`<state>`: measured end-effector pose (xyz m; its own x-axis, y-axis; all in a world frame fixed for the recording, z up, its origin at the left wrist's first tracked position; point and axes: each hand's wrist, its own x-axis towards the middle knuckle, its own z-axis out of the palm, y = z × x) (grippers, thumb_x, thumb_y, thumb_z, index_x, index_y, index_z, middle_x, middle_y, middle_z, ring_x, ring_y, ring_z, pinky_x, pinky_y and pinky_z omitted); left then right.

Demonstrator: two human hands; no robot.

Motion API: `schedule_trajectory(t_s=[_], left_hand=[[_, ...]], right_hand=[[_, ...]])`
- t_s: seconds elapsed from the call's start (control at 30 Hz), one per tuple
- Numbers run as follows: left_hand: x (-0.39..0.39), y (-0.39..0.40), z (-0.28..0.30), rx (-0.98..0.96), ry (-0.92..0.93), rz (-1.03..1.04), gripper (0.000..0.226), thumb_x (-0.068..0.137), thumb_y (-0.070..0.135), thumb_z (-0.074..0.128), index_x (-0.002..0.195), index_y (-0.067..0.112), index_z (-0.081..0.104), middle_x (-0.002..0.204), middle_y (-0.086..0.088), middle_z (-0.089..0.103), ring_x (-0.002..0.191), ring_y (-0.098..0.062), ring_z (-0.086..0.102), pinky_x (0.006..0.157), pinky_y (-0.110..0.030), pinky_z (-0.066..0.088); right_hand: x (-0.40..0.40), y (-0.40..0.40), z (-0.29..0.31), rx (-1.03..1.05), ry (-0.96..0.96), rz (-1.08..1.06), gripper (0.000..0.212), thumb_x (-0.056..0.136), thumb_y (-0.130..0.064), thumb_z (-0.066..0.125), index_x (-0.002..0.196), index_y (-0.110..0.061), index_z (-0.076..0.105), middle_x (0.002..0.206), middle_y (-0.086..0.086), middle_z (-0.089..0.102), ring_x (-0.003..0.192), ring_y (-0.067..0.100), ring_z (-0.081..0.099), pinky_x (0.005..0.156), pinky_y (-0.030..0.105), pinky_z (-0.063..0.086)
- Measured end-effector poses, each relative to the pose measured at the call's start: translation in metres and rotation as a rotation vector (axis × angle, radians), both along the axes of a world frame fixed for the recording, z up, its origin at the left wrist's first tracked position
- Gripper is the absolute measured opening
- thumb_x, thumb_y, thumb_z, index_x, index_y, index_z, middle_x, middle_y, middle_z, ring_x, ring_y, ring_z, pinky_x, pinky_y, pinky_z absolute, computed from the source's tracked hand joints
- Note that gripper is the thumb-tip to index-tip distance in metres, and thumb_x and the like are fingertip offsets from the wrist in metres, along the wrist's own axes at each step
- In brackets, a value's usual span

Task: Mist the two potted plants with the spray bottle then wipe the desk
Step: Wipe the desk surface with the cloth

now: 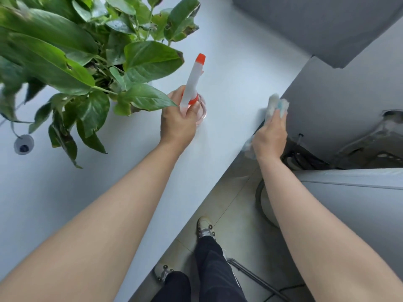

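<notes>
Your left hand [177,125] grips the neck of the spray bottle [193,83], which stands upright on the white bench [229,68], its orange nozzle tip pointing away from you. Just to its left, the leaves of a potted plant [76,57] spread over the bench. Your right hand [270,136] holds a blue-and-white cloth [278,104] at the bench's right edge, fingers curled over it. Below, your shoes stand on the tiled floor [237,214].

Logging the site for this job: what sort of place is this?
Probably an office or workstation. A long pale desk has a cable grommet set into it, grey partition panels stand beside it, and a leafy potted plant sits on top.
</notes>
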<state>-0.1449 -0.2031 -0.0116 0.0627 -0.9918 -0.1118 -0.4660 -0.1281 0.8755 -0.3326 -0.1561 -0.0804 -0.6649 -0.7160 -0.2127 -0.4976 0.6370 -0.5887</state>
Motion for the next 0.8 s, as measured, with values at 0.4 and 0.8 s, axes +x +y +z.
schedule_trajectory(t_s=[0.4, 0.8], left_hand=[[0.027, 0.044, -0.013, 0.059, -0.085, 0.106, 0.027, 0.087, 0.023, 0.059, 0.114, 0.024, 0.061, 0.114, 0.0, 0.055, 0.109, -0.021, 0.057, 0.094, -0.034, 0.047], [0.084, 0.063, -0.003, 0.26, -0.016, -0.042, 0.053, 0.087, 0.026, 0.06, 0.138, 0.023, 0.045, 0.129, -0.009, 0.054, 0.117, -0.023, 0.053, 0.096, -0.033, 0.044]], right_hand=[[0.098, 0.008, 0.013, 0.13, -0.08, 0.253, 0.049, 0.098, -0.021, 0.042, 0.145, -0.007, 0.038, 0.164, 0.014, 0.009, 0.151, 0.034, 0.0, 0.121, 0.046, 0.008], [0.199, 0.076, 0.027, -0.125, -0.191, 0.167, 0.021, 0.086, -0.004, 0.051, 0.107, -0.006, 0.05, 0.106, 0.01, 0.052, 0.101, 0.03, 0.048, 0.089, 0.042, 0.04]])
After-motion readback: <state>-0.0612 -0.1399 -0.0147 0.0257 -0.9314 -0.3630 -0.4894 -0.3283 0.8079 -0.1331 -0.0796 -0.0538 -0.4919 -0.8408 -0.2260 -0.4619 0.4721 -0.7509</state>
